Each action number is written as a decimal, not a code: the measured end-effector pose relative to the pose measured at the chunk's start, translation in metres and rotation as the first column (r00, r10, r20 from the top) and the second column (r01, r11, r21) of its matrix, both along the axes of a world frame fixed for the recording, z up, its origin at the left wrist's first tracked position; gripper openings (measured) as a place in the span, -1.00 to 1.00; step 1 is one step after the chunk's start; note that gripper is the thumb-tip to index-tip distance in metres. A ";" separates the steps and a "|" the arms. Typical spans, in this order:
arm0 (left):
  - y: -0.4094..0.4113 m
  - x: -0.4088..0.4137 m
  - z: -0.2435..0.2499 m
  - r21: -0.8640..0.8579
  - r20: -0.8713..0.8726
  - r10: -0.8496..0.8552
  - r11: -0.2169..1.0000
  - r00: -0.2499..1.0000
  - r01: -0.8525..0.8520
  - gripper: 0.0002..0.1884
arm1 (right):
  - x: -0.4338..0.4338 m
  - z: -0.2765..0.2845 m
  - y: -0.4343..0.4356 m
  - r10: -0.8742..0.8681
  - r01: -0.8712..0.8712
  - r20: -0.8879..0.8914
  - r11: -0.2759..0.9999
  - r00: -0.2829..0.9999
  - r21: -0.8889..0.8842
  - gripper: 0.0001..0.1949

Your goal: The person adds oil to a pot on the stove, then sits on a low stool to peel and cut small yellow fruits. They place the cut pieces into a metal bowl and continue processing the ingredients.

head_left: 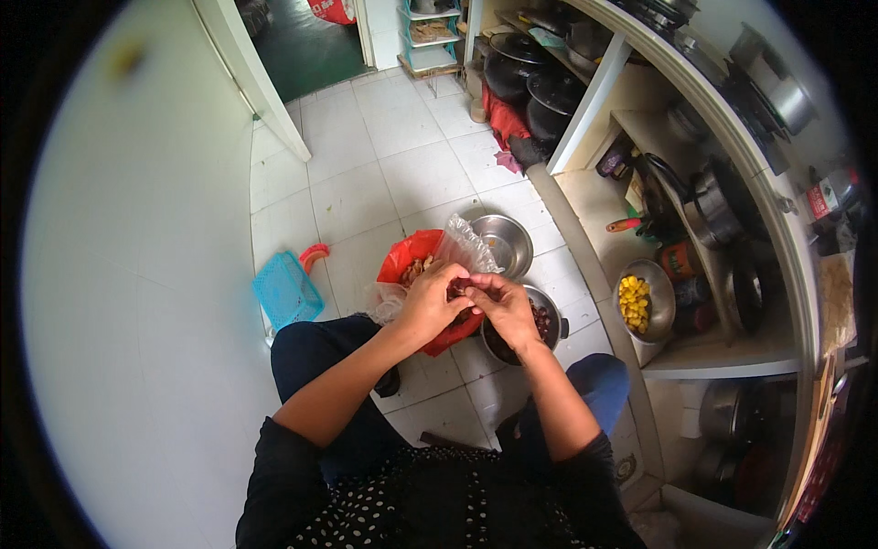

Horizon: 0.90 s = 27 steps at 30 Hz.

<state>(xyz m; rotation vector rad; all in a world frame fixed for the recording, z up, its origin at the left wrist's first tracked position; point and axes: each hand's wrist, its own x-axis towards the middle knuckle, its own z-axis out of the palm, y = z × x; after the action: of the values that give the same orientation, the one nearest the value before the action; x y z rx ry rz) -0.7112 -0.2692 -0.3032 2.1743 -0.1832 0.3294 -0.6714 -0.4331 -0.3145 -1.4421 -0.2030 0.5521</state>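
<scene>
My left hand point(437, 300) and my right hand point(505, 307) meet at the fingertips, with a small dark reddish-brown piece point(458, 288), perhaps a chestnut, pinched between them. Below them is a container lined with a red plastic bag point(392, 259), holding light brown peelings or shells. Clear plastic point(469, 241) lies over its edge. Under my right hand stands a metal pot point(557, 309) with dark brown, round nut-like pieces. An almost bare stainless steel bowl point(516, 241) stands just beyond the pot, with a small orange bit inside.
A blue plastic basket point(287, 291) and a red brush-like item point(315, 255) lie at the left. On the right, a metal bowl of yellow pieces point(655, 319) stands in a cabinet with pans. Black lidded pots point(516, 72) stand farther off. A white door point(271, 89) is at the upper left.
</scene>
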 end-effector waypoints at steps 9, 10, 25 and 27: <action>-0.010 0.003 -0.013 -0.095 -0.042 0.033 0.995 0.999 -0.037 -0.62 | 0.005 -0.007 -0.012 0.051 -0.050 -0.014 0.999 0.999 0.012 -0.72; -0.010 0.003 -0.014 -0.082 -0.032 0.041 0.996 0.999 -0.044 -0.61 | 0.006 -0.008 -0.013 0.051 -0.051 -0.010 0.999 0.999 0.000 -0.72; 0.010 0.008 -0.031 -0.865 -0.447 -0.222 0.354 0.867 -0.355 -0.78 | 0.015 0.012 -0.046 -0.232 0.463 0.533 0.813 0.814 -0.353 -0.80; 0.020 0.009 -0.032 -0.925 -0.380 -0.399 0.174 0.834 -0.338 -0.74 | 0.020 0.000 -0.053 -0.297 0.389 0.292 0.855 0.909 -0.342 -0.79</action>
<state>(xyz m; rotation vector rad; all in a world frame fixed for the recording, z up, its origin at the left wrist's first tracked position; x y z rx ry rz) -0.7017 -0.2497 -0.3353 0.7678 0.2952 -0.2472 -0.6514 -0.4861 -0.3145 -1.8892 -0.0068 0.1258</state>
